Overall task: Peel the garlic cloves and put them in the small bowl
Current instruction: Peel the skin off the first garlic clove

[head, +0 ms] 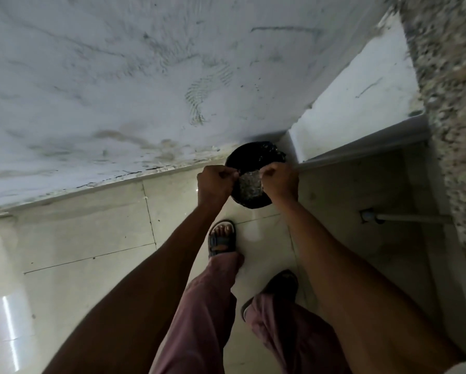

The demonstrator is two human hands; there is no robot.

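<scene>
A thin, crinkled clear plastic bag [250,185] with pale, blurred contents — too unclear to name as garlic — is stretched between the person's two hands over a black-lined bin [253,157] on the floor. The left hand [217,183] has its fingers curled tight, pinching the bag's left edge; the right hand [279,182] is curled the same way on the bag's right edge. Both hands are level with each other and just above the bin's dark opening. The bin stands in the corner where a scuffed white wall [118,90] meets a white panel [353,109]. No small bowl shows in this view. Below the hands, pale floor tiles [78,233] carry the person's feet — the left one in a grey strapped sandal [221,238], with pink trousers [207,314] above it. A speckled granite counter [447,103] edge runs down the right side, and a white pipe [404,218] sits beneath it.
</scene>
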